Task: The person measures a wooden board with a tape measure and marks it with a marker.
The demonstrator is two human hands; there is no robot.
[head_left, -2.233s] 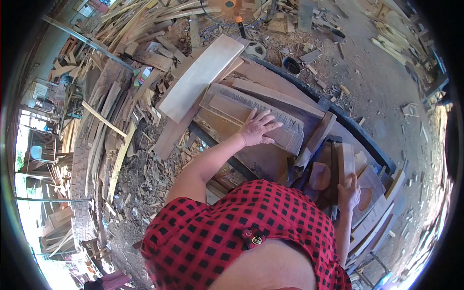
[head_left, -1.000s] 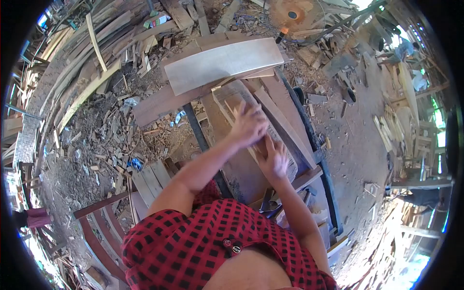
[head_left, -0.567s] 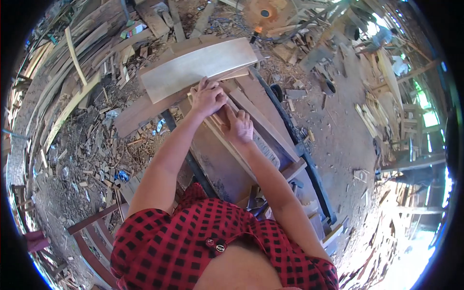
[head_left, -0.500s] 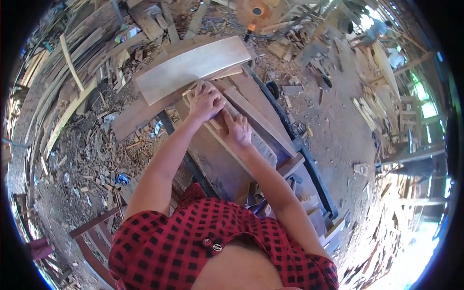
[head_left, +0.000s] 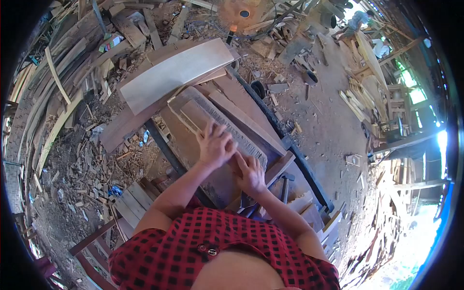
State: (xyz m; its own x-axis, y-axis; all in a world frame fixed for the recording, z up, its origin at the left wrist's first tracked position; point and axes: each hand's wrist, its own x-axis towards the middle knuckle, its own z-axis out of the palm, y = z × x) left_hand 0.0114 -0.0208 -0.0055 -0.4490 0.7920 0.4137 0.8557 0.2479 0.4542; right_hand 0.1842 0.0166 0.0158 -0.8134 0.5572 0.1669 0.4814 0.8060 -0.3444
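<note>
Head view. We see both of the person's hands set on a rough-sawn wooden slab (head_left: pixel 217 118) that lies lengthwise on a workbench (head_left: pixel 309 180), its far end pointing toward the upper left and its near end toward the person. The left hand (head_left: pixel 215 145) rests palm down on the slab's near half, fingers spread wide and grasping nothing. The right hand (head_left: pixel 251 175) lies just beside it at the slab's near corner, fingers extended along the wood; we cannot tell whether they curl around the edge or merely press on it. The two hands are touching or nearly so. The slab's right-hand margin shows a pale, fuzzy band of saw marks.

Beyond the slab's far end a pale, smooth plank (head_left: pixel 176 72) lies crosswise, tilted, its lower edge close to the slab. To the right of the slab a long brown board (head_left: pixel 246 121) runs parallel and touches it. Under the planks a dark beam (head_left: pixel 166 152) crosses the bench frame. Near the person's right forearm a hammer (head_left: pixel 285 186) lies among offcuts at the bench's near end.

On the ground to the left we note a scatter of wood scraps (head_left: pixel 87 145) and stacked slats. At the top edge stands a rusty circular saw blade (head_left: pixel 240 12). In the far upper right another person (head_left: pixel 357 19) is at work, well apart from the bench.
</note>
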